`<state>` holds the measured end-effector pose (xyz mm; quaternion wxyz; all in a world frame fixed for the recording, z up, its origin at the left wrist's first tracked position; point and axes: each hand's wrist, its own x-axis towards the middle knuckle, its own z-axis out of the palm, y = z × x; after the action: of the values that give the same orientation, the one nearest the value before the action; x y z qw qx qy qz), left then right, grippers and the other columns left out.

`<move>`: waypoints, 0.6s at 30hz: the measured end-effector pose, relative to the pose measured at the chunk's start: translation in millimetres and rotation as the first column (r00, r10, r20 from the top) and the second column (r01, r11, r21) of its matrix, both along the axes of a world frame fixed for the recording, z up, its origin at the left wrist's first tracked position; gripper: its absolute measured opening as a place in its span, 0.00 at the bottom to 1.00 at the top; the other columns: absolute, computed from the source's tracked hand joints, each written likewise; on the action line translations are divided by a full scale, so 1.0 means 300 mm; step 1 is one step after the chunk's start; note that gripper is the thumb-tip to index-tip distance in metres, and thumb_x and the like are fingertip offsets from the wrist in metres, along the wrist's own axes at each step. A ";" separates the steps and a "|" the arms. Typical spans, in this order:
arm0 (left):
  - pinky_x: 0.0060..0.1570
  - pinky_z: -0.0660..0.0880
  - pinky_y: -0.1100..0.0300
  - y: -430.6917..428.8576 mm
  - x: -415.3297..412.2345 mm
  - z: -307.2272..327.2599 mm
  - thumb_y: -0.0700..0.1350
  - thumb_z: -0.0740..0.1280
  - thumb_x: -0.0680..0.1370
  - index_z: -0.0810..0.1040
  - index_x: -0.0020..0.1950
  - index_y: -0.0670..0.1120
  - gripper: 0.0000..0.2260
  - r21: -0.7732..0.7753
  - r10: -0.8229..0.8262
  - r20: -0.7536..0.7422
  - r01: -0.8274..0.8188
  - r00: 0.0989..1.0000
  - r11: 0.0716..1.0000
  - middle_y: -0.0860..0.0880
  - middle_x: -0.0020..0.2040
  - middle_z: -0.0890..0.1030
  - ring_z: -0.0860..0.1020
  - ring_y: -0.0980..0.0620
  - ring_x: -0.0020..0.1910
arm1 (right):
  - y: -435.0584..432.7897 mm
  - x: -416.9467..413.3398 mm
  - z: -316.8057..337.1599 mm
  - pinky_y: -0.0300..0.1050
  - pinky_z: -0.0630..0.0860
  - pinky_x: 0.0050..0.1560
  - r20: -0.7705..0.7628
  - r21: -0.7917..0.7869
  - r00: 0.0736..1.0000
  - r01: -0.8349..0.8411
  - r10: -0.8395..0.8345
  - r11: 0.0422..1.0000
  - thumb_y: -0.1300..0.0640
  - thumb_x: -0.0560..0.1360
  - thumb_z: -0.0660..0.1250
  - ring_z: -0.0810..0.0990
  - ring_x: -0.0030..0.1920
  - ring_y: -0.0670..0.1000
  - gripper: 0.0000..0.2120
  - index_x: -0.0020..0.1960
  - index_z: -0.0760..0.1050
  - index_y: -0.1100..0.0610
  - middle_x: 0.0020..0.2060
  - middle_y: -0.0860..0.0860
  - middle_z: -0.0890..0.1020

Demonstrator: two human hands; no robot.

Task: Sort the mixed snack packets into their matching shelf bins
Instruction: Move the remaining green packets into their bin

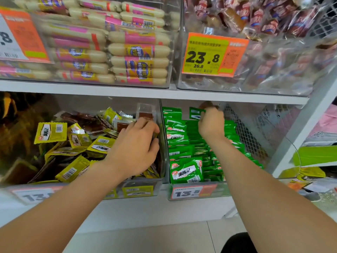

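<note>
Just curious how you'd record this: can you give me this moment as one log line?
left hand in yellow-packet bin, grip unclear | right hand pinches green packet over green-packet bin | stage: mid-sort

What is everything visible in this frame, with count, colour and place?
yellow foil snack packets: many, yellow, brown ones mixed in, lower left bin.
green foil snack packets: many, green, lower right bin.
pale sausage sticks: many, cream with pink-yellow labels, upper left bin.
dark wrapped snacks: many, red-brown, upper right bin.
clear plastic bins: four, transparent, two per shelf.
orange price tags: four, one on each bin front.
white shelf board: one, between the rows.
left hand: in the yellow bin, fingers curled among packets; grip unclear.
right hand: pinches a single green packet at the green bin's back.
</note>
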<state>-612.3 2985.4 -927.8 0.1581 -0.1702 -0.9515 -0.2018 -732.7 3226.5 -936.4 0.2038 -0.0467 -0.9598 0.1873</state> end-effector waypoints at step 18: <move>0.52 0.75 0.52 0.070 0.005 0.011 0.52 0.55 0.87 0.73 0.69 0.48 0.16 0.192 -0.102 -0.014 0.102 0.995 0.976 0.51 0.62 0.70 0.76 0.55 0.45 | -0.012 0.063 0.023 0.49 0.80 0.52 0.004 0.067 0.991 -0.132 0.132 0.989 0.66 0.75 0.69 0.82 0.52 0.62 0.20 0.65 0.78 0.54 0.55 0.59 0.80</move>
<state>-610.8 3006.5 -924.4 0.1650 -0.2031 -0.9172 -0.3003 -713.9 3223.0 -929.7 0.1927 0.0240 -0.9665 0.1681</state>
